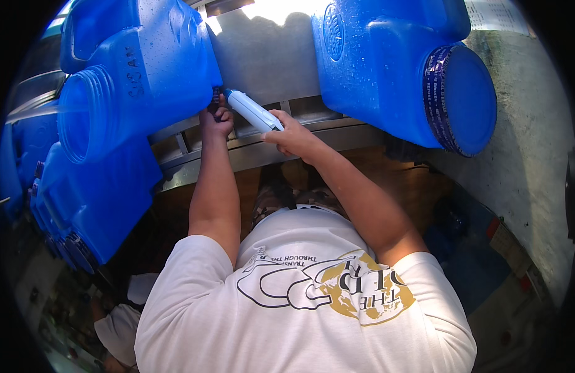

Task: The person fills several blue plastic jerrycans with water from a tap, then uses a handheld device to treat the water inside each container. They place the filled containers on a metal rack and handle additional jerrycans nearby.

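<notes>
A large blue plastic water container (161,65) lies on its side at the upper left, its wide round mouth uncovered and water drops on its wall. At its lower right corner my left hand (218,120) grips the dark ribbed spigot (216,95), partly hidden by the fingers. My right hand (294,135) holds a white handheld device (253,111), probably a heat gun, by its rear end. The tool's blue tip is beside the spigot; whether they touch is unclear. To the right lies another blue container (376,74), its round lid (471,100) wrapped in a dark printed seal band.
A metal counter (268,56) with a slotted front rail (268,151) bears the containers. More blue containers (96,196) stand at the left. A stained wall (516,116) rises at the right. Another person's white sleeve (119,331) shows at the lower left.
</notes>
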